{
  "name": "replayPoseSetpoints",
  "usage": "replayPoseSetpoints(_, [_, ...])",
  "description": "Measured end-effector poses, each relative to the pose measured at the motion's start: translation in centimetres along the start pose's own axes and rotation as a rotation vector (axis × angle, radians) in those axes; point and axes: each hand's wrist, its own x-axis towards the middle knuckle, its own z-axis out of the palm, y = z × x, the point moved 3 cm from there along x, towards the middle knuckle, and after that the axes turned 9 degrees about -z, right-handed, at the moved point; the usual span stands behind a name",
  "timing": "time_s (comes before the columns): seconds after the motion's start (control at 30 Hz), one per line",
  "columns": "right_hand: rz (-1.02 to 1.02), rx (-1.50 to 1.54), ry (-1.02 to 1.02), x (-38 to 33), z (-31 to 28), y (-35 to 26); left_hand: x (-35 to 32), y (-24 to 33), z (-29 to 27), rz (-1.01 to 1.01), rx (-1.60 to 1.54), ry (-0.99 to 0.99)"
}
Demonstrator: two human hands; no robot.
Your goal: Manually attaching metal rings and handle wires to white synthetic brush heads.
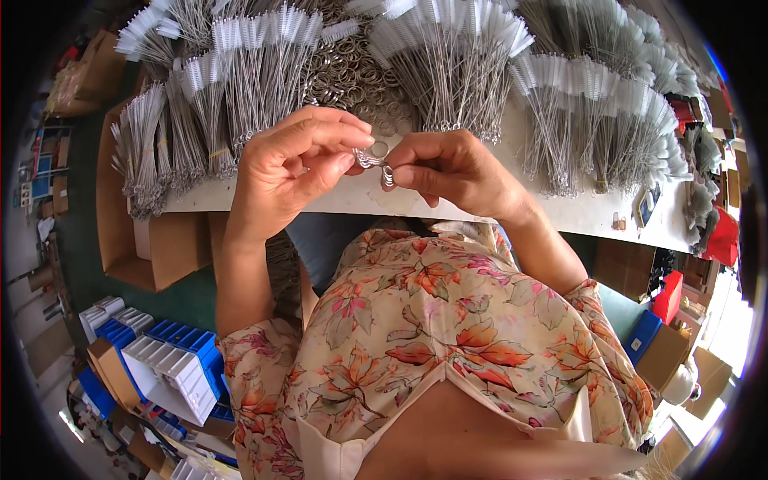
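Note:
Above the near edge of the table, my left hand (292, 168) pinches a small cluster of shiny wire loops (366, 160) between thumb and fingers. My right hand (460, 172) faces it, thumb and forefinger closed on more small metal loops (388, 175). A round metal ring (379, 149) shows between the fingertips of both hands; how it joins the loops is too small to make out. Just beyond lies a heap of loose metal rings (344, 80). Bundles of wire-handled brushes (264, 72) with white bristles flank the heap, their looped ends toward me.
More brush bundles (592, 120) cover the right of the white table (552, 212). An open cardboard box (180, 256) stands below its left edge. Blue and white plastic bins (172, 372) are at the lower left. Red and blue containers (668, 298) stand at the right.

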Motion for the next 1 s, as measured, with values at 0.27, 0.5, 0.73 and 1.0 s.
replayPoseSetpoints(0.27, [0.023, 0.142, -0.025, 0.1, -0.4, 0.0, 0.9, 0.2, 0.6, 0.073, 0.03, -0.022])
replayPoseSetpoints(0.5, [0.039, 0.191, 0.023, 0.2, -0.7, 0.1, 1.1, 0.7, 1.5, 0.133, 0.141, 0.126])
replayPoseSetpoints(0.73, [-0.104, 0.258, 0.236, 1.1, -1.9, -4.5, 1.4, 2.4, 2.2, 0.382, 0.291, 0.3])
replayPoseSetpoints(1.0, [-0.206, 0.143, 0.33, 2.0, -0.7, -5.3, 2.2, 3.1, 2.0, 0.502, 0.363, 0.388])
